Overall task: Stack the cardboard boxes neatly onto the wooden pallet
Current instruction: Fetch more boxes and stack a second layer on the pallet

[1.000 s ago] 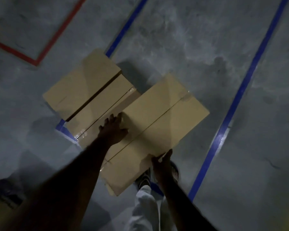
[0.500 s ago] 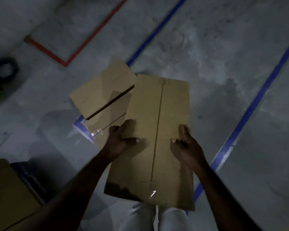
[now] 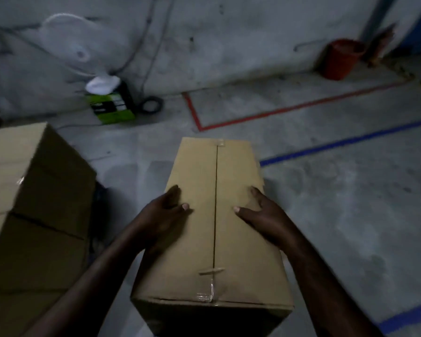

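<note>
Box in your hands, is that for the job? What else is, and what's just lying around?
For the job: carried box, stacked boxes on the left, left hand, right hand.
Just lying about: red bucket, white fan, green carton, black coil.

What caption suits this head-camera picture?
Left hand and right hand hold a sealed cardboard box; stacked boxes stand to the left.

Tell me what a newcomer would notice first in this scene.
A long cardboard box fills the centre, carried between the left hand and the right hand, which clasp its two sides with thumbs on top. At the left edge stands a stack of boxes. A red bucket sits far off at the upper right.
</note>
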### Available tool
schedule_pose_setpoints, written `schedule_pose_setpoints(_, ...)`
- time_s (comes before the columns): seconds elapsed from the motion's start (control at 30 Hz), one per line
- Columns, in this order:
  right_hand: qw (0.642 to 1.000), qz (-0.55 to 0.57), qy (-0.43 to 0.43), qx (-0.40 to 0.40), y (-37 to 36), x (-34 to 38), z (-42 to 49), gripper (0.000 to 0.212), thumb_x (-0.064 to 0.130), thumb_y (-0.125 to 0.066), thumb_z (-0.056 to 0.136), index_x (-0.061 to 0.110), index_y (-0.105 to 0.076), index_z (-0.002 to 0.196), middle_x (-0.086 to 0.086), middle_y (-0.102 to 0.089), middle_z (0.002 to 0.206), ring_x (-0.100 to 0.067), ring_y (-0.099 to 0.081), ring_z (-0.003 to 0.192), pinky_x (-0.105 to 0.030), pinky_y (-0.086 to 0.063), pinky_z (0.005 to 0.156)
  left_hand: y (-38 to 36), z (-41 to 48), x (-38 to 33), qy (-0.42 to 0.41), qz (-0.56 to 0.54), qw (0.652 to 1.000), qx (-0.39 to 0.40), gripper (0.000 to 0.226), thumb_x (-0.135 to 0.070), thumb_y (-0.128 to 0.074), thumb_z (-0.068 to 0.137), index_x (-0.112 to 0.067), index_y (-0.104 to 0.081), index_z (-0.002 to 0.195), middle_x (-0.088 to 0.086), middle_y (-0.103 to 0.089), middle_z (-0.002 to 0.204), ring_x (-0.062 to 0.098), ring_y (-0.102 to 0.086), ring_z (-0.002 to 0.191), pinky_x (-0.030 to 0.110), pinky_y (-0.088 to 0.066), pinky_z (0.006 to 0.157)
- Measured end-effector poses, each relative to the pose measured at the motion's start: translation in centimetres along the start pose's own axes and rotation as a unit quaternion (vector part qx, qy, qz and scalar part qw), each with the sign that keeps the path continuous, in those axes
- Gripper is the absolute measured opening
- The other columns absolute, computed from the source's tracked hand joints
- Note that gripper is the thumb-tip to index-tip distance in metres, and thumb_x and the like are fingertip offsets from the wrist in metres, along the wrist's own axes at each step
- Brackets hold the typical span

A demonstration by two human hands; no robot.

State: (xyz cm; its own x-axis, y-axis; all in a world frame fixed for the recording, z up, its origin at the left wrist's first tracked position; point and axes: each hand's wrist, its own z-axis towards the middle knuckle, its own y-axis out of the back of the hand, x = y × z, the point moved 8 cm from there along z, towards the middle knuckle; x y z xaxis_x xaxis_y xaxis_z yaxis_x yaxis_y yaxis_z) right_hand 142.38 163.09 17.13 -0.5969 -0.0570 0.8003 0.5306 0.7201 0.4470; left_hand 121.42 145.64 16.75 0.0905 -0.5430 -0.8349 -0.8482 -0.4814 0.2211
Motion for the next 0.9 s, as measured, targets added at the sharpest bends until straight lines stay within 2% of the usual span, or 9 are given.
schedule_pose_setpoints(0.03,1.000,-0.010,0.011,0.015,-0.7,0.5,-0.5,0.091,0.053,-0.075,0.080,0.032,-0.027,0.156,0.005,-0.035,0.158,-0.015,-0.039,0.140,-0.022,-0.033,0.107,0.9,-1.5,0.9,-0.007,0.004,1.000,-0.024,0.103,-0.063,-0.081,0.063,-0.029,-0.036,0.149,-0.002,-0.047,0.148,0.013,-0.058,0.120,0.039,-0.047,0.104)
schedule_pose_setpoints(0.1,0.998,-0.033,0.028,0.050,-2.5,1.2,-1.8,0.091,0.056,-0.074,0.079,0.035,-0.028,0.155,0.004,-0.037,0.157,-0.018,-0.041,0.139,-0.028,-0.036,0.111,2.1,-4.8,3.2,-0.001,0.018,0.998,-0.064,0.089,-0.060,-0.072,0.076,-0.032,-0.033,0.150,-0.006,-0.039,0.153,0.007,-0.046,0.131,0.031,-0.040,0.109)
schedule_pose_setpoints(0.17,0.994,-0.050,0.050,0.079,-4.5,2.1,-3.3,0.091,0.059,-0.073,0.078,0.037,-0.028,0.154,0.004,-0.038,0.157,-0.018,-0.042,0.139,-0.032,-0.037,0.112,3.0,-8.7,4.3,-0.003,0.002,0.993,-0.118,0.066,-0.035,-0.064,0.094,-0.026,-0.032,0.152,-0.008,-0.038,0.151,0.000,-0.044,0.125,0.006,-0.042,0.089)
schedule_pose_setpoints(0.23,0.990,-0.060,0.082,0.099,-6.5,3.8,-5.0,0.089,0.060,-0.072,0.078,0.039,-0.030,0.153,0.005,-0.038,0.156,-0.017,-0.042,0.138,-0.033,-0.038,0.112,4.6,-12.1,6.1,0.002,-0.023,0.986,-0.168,0.060,-0.022,-0.060,0.097,-0.022,-0.034,0.151,-0.012,-0.037,0.147,-0.005,-0.047,0.115,-0.004,-0.038,0.075)
schedule_pose_setpoints(0.33,0.979,-0.073,0.131,0.137,-9.9,6.8,-7.6,0.088,0.059,-0.073,0.078,0.040,-0.031,0.152,0.006,-0.040,0.155,-0.015,-0.044,0.137,-0.031,-0.038,0.111,7.1,-18.6,8.4,0.004,-0.044,0.967,-0.251,0.062,-0.031,-0.066,0.093,-0.032,-0.037,0.148,-0.013,-0.037,0.152,0.003,-0.041,0.132,0.021,-0.034,0.109)
schedule_pose_setpoints(0.4,0.971,-0.075,0.150,0.170,-12.5,8.2,-9.7,0.086,0.055,-0.073,0.080,0.039,-0.030,0.153,0.007,-0.040,0.155,-0.014,-0.044,0.137,-0.031,-0.038,0.111,8.3,-22.9,10.3,0.014,-0.077,0.951,-0.299,0.063,-0.028,-0.067,0.092,-0.031,-0.038,0.148,-0.011,-0.035,0.153,0.005,-0.037,0.135,0.030,-0.026,0.116)
schedule_pose_setpoints(0.6,0.938,-0.079,0.174,0.289,-20.8,9.9,-17.5,0.079,0.039,-0.071,0.088,0.039,-0.027,0.154,0.005,-0.031,0.159,-0.019,-0.032,0.145,-0.042,-0.032,0.116,9.4,-34.4,15.5,0.027,-0.127,0.911,-0.390,0.062,-0.018,-0.061,0.096,-0.026,-0.034,0.151,-0.008,-0.035,0.153,0.002,-0.034,0.129,0.022,-0.026,0.106)
schedule_pose_setpoints(0.83,0.877,-0.137,0.268,0.374,-31.6,13.5,-28.4,0.076,0.043,-0.067,0.091,0.034,-0.026,0.155,0.008,-0.037,0.156,-0.013,-0.042,0.137,-0.025,-0.037,0.101,13.2,-50.3,21.7,0.048,-0.103,0.849,-0.516,0.062,-0.016,-0.067,0.092,-0.019,-0.041,0.148,-0.010,-0.038,0.147,0.001,-0.038,0.128,-0.003,-0.030,0.086)
schedule_pose_setpoints(0.9,0.858,-0.133,0.290,0.403,-35.4,14.4,-33.0,0.076,0.042,-0.068,0.091,0.033,-0.028,0.154,0.010,-0.037,0.156,-0.013,-0.042,0.138,-0.027,-0.038,0.103,14.4,-56.3,24.1,0.060,-0.083,0.828,-0.551,0.063,-0.023,-0.072,0.088,-0.023,-0.045,0.145,-0.008,-0.044,0.146,0.002,-0.042,0.129,0.007,-0.032,0.096)
